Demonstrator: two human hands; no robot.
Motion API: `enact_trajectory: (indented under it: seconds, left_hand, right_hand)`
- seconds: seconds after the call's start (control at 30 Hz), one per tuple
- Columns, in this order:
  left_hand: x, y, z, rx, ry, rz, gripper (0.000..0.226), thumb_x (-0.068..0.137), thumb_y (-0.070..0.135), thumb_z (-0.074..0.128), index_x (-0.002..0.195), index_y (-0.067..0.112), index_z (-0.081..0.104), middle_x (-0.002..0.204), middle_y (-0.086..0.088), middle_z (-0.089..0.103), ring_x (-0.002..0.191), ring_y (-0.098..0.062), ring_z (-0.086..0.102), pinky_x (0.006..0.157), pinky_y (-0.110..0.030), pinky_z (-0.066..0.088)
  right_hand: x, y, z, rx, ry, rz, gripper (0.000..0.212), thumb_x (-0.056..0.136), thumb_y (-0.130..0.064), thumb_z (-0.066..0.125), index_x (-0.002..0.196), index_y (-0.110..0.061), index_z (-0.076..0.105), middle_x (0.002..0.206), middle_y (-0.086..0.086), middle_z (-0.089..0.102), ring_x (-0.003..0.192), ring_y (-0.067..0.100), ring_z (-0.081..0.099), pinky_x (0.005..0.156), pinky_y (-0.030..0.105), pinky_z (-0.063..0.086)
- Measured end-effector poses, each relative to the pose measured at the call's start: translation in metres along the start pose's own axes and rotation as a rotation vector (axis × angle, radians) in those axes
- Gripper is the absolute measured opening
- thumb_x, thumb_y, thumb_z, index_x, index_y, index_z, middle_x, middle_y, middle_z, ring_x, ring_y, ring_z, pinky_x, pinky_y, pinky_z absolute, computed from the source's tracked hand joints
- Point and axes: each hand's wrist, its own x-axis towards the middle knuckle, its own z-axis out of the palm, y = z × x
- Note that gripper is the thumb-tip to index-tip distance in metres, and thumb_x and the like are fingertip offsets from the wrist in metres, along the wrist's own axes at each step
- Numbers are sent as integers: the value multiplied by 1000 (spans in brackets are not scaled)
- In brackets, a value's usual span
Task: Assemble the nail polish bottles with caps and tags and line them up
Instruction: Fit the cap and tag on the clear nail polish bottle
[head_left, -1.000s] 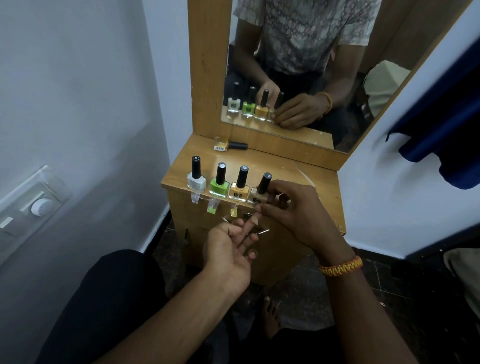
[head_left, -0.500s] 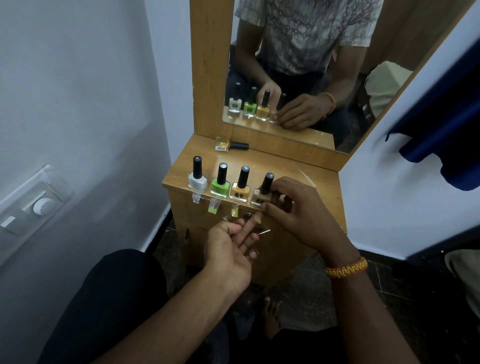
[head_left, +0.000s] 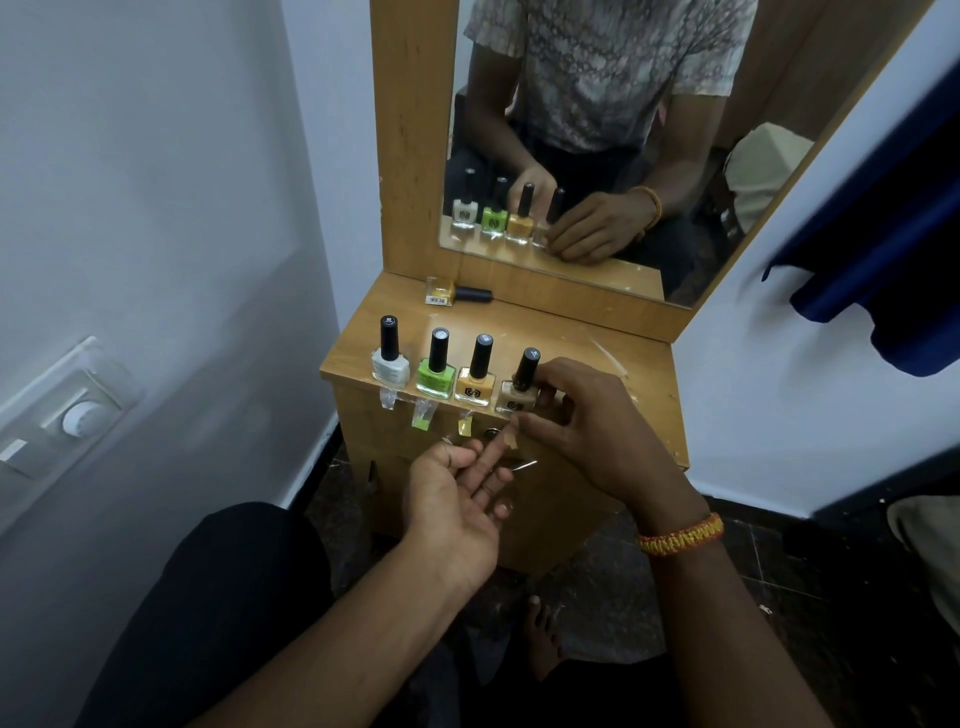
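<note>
Several capped nail polish bottles stand in a row on the front edge of the wooden dresser top (head_left: 613, 358): white (head_left: 389, 364), green (head_left: 435, 375), orange (head_left: 475, 387) and beige (head_left: 517, 397). Clear tags hang below the first three, a green-tipped tag (head_left: 423, 415) and a yellow-tipped tag (head_left: 465, 425) among them. My right hand (head_left: 592, 431) curls round the beige bottle's base, its fingertips pinching a beige tag (head_left: 510, 440) at the edge. My left hand (head_left: 457, 493) lies palm up just below, fingers relaxed, touching that tag from underneath.
A yellow bottle (head_left: 454, 292) lies on its side at the back of the dresser, under the mirror (head_left: 597, 130). A wall switch plate (head_left: 57, 421) is at the left, dark blue cloth (head_left: 883, 260) hangs at the right. My knee and foot are below.
Barely anything has moved. My right hand has shifted slightly at the beige bottle's base; my left hand stays beneath the tag.
</note>
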Motion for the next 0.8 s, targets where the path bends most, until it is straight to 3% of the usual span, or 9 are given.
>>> enact_trajectory:
  seconds: [0.17,0.53,0.8]
  left_hand:
    - [2,0,1,9,9,-6,14,89,12,47,94,16,59,106,-8,79,85,-22,57,69,-35,35]
    - [2,1,1,1,-4,4,21,89,15,46,101,15,63,105,-6,79,86,-20,56,68,-34,35]
    - [3,1,1,0,-6,2,19,90,16,47,100,15,62,106,-6,79,84,-19,56,68,-34,34]
  right_hand:
    - [1,1,2,-23,39,16,30,94,-21,77,123,-18,69,101,-11,61,87,0,56,71,9,42]
    - [5,-1,7,-17,105,43,30,93,-21,77,121,-14,69,97,-9,62,83,2,57,68,11,43]
    - [1,-1,1,45,88,29,25,94,-21,77,118,-17,72,95,-11,65,82,-8,59,68,7,44]
